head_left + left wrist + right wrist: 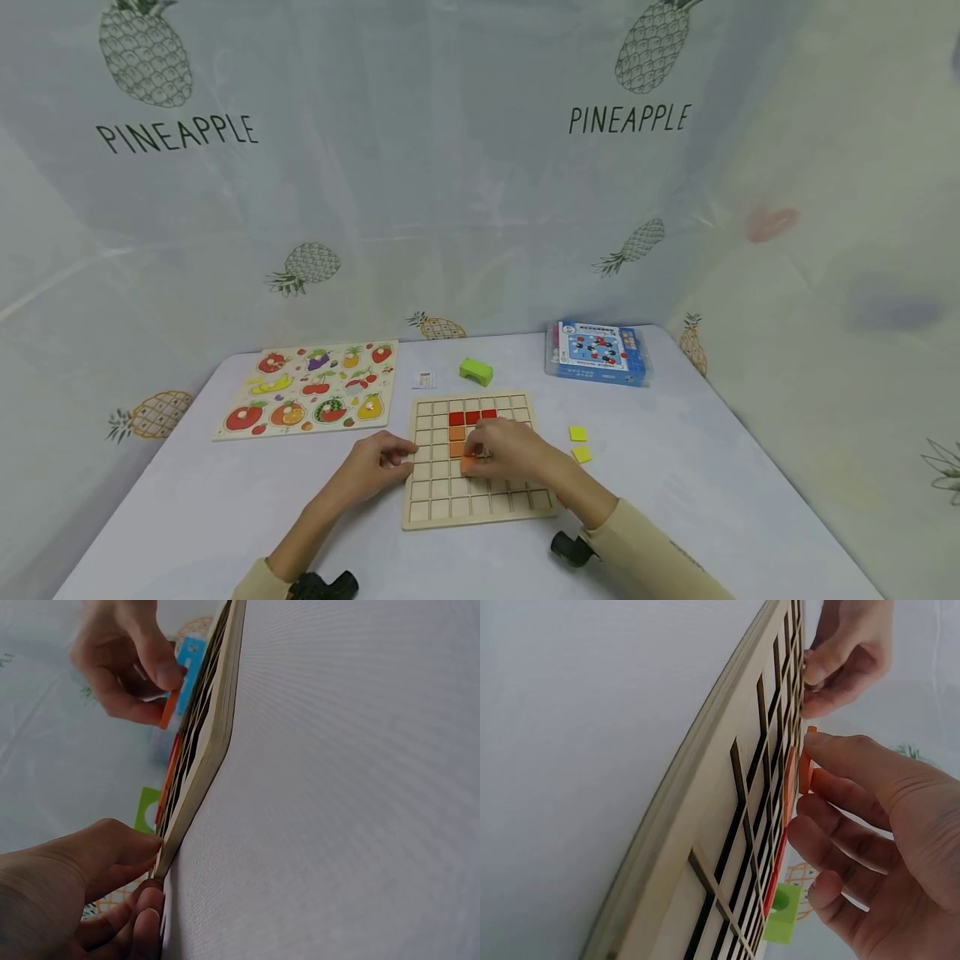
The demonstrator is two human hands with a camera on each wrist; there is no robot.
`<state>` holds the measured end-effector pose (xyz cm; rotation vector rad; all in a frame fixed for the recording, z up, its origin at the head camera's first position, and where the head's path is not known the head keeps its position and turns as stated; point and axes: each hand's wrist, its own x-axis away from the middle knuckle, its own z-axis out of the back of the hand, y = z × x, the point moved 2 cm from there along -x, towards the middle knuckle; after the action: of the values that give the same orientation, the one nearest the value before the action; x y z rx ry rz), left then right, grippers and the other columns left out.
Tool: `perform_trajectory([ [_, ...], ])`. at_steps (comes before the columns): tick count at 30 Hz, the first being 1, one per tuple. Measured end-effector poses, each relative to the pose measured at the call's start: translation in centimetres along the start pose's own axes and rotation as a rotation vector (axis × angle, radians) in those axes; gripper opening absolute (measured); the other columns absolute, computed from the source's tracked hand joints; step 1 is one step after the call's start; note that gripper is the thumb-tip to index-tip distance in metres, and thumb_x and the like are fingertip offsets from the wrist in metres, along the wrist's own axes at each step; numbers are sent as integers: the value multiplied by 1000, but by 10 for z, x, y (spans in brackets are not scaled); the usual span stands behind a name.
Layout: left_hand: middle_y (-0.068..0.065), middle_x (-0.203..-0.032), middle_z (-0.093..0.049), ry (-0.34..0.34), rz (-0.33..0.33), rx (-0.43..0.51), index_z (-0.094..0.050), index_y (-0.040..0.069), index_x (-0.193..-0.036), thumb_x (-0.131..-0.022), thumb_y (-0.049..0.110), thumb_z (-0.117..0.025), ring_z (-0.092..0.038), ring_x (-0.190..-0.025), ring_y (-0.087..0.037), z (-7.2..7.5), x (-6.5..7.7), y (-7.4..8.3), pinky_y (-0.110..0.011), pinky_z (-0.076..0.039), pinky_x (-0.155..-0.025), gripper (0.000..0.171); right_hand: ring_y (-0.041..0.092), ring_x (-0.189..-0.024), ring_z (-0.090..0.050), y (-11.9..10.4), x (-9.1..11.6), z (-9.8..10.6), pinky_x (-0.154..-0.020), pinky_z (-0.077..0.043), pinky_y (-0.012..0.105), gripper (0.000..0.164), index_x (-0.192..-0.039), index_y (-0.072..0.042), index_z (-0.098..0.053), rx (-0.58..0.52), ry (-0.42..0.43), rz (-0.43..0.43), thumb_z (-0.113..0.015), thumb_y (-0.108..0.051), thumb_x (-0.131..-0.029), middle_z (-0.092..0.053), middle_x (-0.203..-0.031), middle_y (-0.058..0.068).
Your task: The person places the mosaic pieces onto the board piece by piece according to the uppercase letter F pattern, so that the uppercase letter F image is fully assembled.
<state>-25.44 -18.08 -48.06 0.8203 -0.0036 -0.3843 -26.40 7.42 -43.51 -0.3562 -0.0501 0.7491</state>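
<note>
A wooden grid board [438, 508] lies on the white table. Red square tiles [472, 417] fill a short row in its upper part, with orange tiles [457, 433] in a column below their left end. Between thumb and fingertips, my right hand [513, 450] pinches another orange tile [808, 765]. That tile stands tilted close over the grid, just below the orange column. At the board's left edge, my left hand [371, 468] grips the rim, its thumb [135, 846] on the edge and its other fingers curled beside it.
Two yellow tiles [577, 433] lie right of the board. Behind it are a green arched block [476, 372] and a small white card [423, 380]. A fruit puzzle board [307, 387] lies back left, a blue box [600, 353] back right. Fabric printed with pineapples hangs behind the table.
</note>
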Motion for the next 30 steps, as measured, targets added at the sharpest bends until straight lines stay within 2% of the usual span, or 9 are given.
perform_trajectory([
  [5, -1, -92, -64, -1, 3, -7, -74, 10, -107, -83, 11, -76, -55, -79, -10, 0, 0, -2, -18, -49, -67, 24, 3, -83, -61, -2, -5, -4, -73, -50, 17, 13, -93, -23, -72, 18, 1, 6, -74, -34, -87, -68, -91, -11],
  [14, -3, -91, -65, 10, -30, 2, -74, 8, -105, -83, 11, -76, -55, -78, -9, 2, 0, 0, -18, -48, -66, 23, 5, -82, -62, -5, -10, -8, -72, -49, 17, 17, -96, -19, -74, 19, 7, 22, -77, -31, -85, -68, -90, -10],
  [20, -4, -89, -64, -2, -46, 7, -74, 8, -105, -84, 12, -75, -55, -78, -10, 2, -1, 1, -18, -48, -66, 21, 0, -80, -60, -6, -12, -11, -71, -49, 15, 17, -96, -20, -74, 11, 1, 15, -77, -32, -84, -68, -90, -12],
  [30, -4, -91, -65, -3, -51, -3, -74, 7, -105, -84, 12, -76, -55, -78, -10, 2, 0, 1, -18, -49, -67, 22, -1, -78, -57, -7, -13, -13, -70, -48, 15, 18, -97, -21, -74, 38, 14, 14, -77, -32, -84, -66, -89, -13],
])
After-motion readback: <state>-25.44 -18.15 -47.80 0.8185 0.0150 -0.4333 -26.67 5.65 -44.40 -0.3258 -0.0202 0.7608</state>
